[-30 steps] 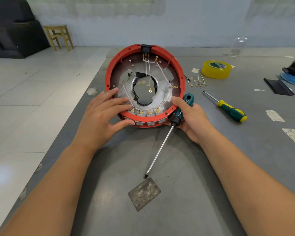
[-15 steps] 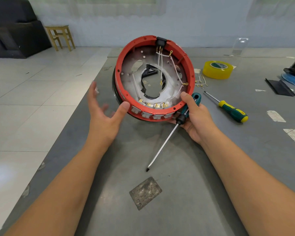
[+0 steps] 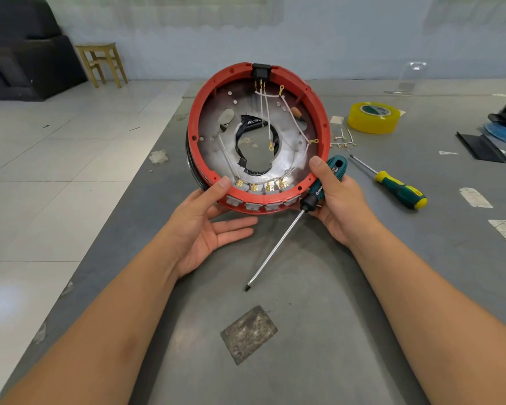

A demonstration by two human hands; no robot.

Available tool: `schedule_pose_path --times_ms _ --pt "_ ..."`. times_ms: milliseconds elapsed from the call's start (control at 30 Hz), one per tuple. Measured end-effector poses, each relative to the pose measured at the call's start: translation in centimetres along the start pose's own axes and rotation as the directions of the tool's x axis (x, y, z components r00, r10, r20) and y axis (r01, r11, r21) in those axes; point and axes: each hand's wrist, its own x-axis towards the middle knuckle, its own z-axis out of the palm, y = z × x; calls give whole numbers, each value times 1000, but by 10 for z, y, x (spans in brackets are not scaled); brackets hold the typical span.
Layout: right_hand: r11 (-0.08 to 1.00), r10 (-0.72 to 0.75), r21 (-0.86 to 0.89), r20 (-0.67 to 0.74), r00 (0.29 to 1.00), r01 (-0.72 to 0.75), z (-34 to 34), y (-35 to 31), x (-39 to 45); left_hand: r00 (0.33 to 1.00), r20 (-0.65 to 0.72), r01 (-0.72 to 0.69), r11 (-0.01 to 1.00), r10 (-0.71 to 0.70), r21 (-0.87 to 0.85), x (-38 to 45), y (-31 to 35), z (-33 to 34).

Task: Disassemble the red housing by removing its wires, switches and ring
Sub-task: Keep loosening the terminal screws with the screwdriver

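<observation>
Disassembly looks barely begun: white wires (image 3: 265,111) and four grey switches (image 3: 260,204) remain in the red housing (image 3: 200,106), tilted up over the table (image 3: 362,273). Left hand (image 3: 208,229) cradles its near rim, fingers straight; right hand (image 3: 338,200) grips housing and screwdriver (image 3: 278,247).

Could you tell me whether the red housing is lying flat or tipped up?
Tipped up: the red housing stands on its near edge, open side toward the camera.

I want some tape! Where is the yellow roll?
In the head view, the yellow tape roll lies on the grey table, right of the red round housing.
</observation>
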Motion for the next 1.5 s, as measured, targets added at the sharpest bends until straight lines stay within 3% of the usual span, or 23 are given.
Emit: schedule_pose_path --times_ms 400,633,833,1133,1333,1500 --pt "999 -27 -27 -1 1000 27 2 3 -2 998 53 36 949 -21 -313 1 6 3" --pt "999 -8 -44 -3 1000 7 3 4 -1 998 -1 57 961 -60 -271 2 11 4" --pt "999 -2 -52 -11 1000 1 4 4 -1 994 48 112 951 -102 -287 4 17 -1" --pt "1000 -3 12 -1 1000 3 5 4 -4 999 38 15 963 -5 -270 12 5 -4" --pt "999 7 -44 -259 966 -19 7 3 -3 996 -48 -83 976 75 -202 18 3 -13" --pt "998 27 59 -229 973 -14 -1 -2 -8 990 -87 -122 974 107 -192 18 5 -20"
